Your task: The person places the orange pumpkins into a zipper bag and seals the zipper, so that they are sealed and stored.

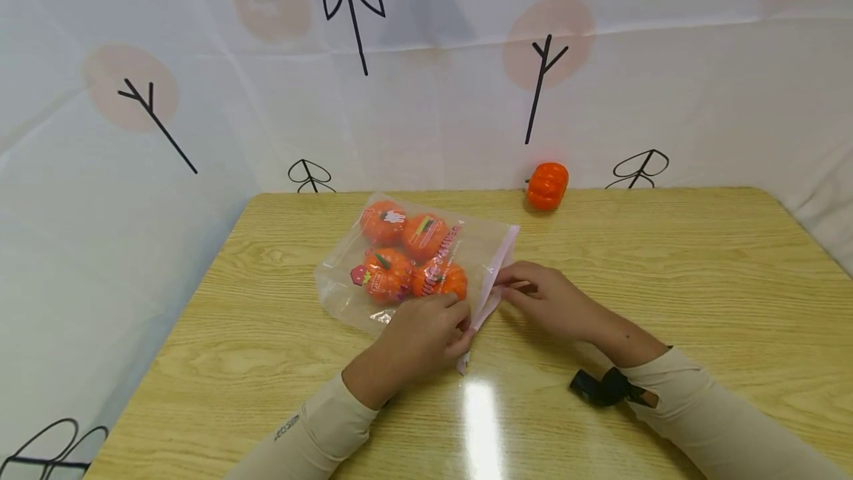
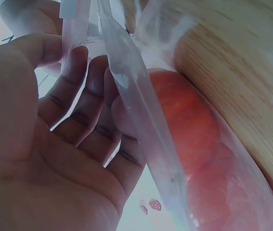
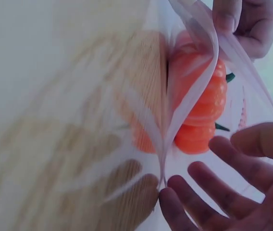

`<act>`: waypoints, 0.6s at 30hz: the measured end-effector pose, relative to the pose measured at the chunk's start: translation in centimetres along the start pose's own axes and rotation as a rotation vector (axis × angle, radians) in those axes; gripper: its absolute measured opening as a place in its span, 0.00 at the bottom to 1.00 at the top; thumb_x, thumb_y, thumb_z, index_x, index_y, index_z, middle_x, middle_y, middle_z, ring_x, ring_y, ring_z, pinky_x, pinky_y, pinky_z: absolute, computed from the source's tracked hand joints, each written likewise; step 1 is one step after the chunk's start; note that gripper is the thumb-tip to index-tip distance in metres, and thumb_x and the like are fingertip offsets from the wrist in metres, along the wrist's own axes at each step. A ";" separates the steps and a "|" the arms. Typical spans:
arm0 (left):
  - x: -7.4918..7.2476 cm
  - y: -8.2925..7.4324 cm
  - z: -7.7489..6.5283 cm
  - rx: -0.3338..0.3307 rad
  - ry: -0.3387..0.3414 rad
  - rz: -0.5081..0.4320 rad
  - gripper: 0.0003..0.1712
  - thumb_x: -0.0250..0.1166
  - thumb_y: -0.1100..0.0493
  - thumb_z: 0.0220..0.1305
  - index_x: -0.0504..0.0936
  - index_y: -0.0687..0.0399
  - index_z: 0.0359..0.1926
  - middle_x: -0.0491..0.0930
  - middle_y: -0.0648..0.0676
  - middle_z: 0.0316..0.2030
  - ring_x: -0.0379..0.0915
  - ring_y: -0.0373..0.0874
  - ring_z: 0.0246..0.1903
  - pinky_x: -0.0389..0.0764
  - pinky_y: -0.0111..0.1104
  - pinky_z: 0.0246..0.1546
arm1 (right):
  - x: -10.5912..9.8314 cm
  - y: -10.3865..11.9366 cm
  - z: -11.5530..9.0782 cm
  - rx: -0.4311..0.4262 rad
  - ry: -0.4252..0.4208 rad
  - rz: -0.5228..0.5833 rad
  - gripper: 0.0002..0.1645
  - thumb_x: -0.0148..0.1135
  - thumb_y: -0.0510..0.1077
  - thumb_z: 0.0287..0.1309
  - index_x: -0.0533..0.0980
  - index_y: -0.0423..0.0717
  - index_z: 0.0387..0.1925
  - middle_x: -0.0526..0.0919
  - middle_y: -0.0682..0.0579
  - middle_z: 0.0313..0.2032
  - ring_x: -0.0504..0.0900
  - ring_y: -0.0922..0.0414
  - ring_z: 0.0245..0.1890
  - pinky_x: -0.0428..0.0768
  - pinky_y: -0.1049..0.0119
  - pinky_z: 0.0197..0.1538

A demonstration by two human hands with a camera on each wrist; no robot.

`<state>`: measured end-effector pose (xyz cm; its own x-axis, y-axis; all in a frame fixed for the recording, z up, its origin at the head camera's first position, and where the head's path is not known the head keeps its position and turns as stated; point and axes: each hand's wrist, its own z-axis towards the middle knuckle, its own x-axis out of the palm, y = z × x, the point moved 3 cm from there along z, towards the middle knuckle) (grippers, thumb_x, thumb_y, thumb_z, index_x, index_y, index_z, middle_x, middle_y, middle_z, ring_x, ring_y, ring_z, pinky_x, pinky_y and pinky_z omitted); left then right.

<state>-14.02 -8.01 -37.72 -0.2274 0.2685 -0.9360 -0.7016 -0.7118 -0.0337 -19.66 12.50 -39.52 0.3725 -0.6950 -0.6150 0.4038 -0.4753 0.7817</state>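
Clear bag (image 1: 483, 243): lies on the wood-grain table (image 1: 700, 265), left of centre, its base to the left and its mouth to the right.
Left table edge: slants toward the viewer; a broad stretch of wood grain runs between it and the bag's base.
Far table edge: stands against the white cloth (image 1: 433, 124), with only a narrow strip of wood between it and the bag's top corner.
Left hand (image 1: 429, 328): at the near corner of the bag's mouth, fingers bent, thumb and forefinger pinching the bag's edge.
Right hand (image 1: 553, 302): at the middle of the mouth, fingers loosely bent and apart, fingertips at the bag's edge.
Room between hands: a short gap, crossed by the mouth; toward the viewer, shiny wood shows between the forearms.
Loose pumpkin (image 1: 548, 187): at the far edge, right of the bag and well apart from both hands.
Right table edge: far from the bag, a wide span of wood grain lying between.
Base and film: see-through, slightly creased, with a pink strawberry print toward the left and pink lettering farther right.
Bagged pumpkins (image 1: 393, 291): four, glossy orange and ribbed, grouped two by two; green stems show on some.
Pink band (image 1: 501, 250): edges the mouth; in the right wrist view the two lips part, then meet near the right fingertips.
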 end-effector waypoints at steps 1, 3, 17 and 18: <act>0.0 0.0 0.0 -0.004 0.007 -0.003 0.08 0.68 0.52 0.60 0.79 0.45 0.28 0.73 0.43 0.24 0.66 0.33 0.22 0.66 0.25 0.22 | -0.2 -0.1 0.0 0.022 -0.022 -0.008 0.14 0.57 0.37 0.68 0.80 0.44 0.52 0.84 0.46 0.52 0.82 0.47 0.54 0.83 0.52 0.53; 0.0 0.0 0.0 -0.011 0.019 -0.010 0.07 0.68 0.52 0.60 0.78 0.45 0.28 0.73 0.43 0.25 0.67 0.33 0.22 0.67 0.25 0.23 | -0.7 -0.2 0.0 0.058 -0.069 -0.025 0.13 0.57 0.37 0.68 0.81 0.43 0.50 0.84 0.46 0.51 0.82 0.48 0.52 0.83 0.53 0.52; -0.1 -0.1 -0.1 -0.011 0.051 -0.013 0.08 0.67 0.51 0.62 0.79 0.45 0.29 0.75 0.42 0.26 0.68 0.33 0.24 0.70 0.25 0.24 | -5.6 -0.9 1.5 0.067 -0.254 -0.370 0.21 0.58 0.37 0.63 0.75 0.36 0.58 0.75 0.34 0.58 0.74 0.36 0.58 0.75 0.38 0.58; -0.1 -0.1 -0.1 -0.009 0.050 -0.012 0.08 0.67 0.51 0.62 0.78 0.45 0.29 0.75 0.43 0.26 0.68 0.33 0.23 0.70 0.25 0.24 | -6.0 -1.0 1.7 0.063 -0.253 -0.414 0.23 0.59 0.38 0.63 0.75 0.36 0.59 0.74 0.33 0.59 0.72 0.34 0.60 0.73 0.36 0.60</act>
<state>-13.90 -8.04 -37.66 -0.1847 0.2440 -0.9520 -0.6980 -0.7145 -0.0477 -23.71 16.22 -36.44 -0.0268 -0.5465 -0.8370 0.4207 -0.7657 0.4865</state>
